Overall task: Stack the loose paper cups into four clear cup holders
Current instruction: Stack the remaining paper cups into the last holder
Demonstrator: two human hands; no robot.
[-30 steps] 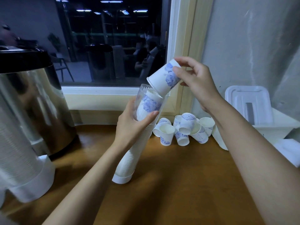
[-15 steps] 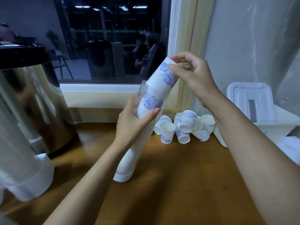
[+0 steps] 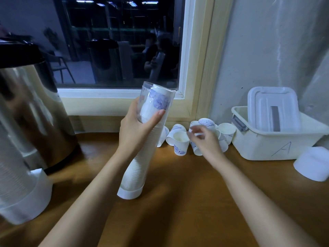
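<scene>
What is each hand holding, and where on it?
The left hand grips the clear cup holder near its top. The right hand, blurred over the loose cups: cannot tell.

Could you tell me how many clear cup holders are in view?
2: a tilted holder on the table, gripped by the left hand; another holder at the left edge beside the metal urn. Others may be hidden.

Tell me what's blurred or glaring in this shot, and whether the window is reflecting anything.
Head view: the right hand is smeared by motion blur over the loose paper cups, so its grip is unreadable; the left hand gripping the clear cup holder is sharp. Head view: the dark window mirrors ceiling lights and a person; the steel urn carries soft glare streaks.
</scene>
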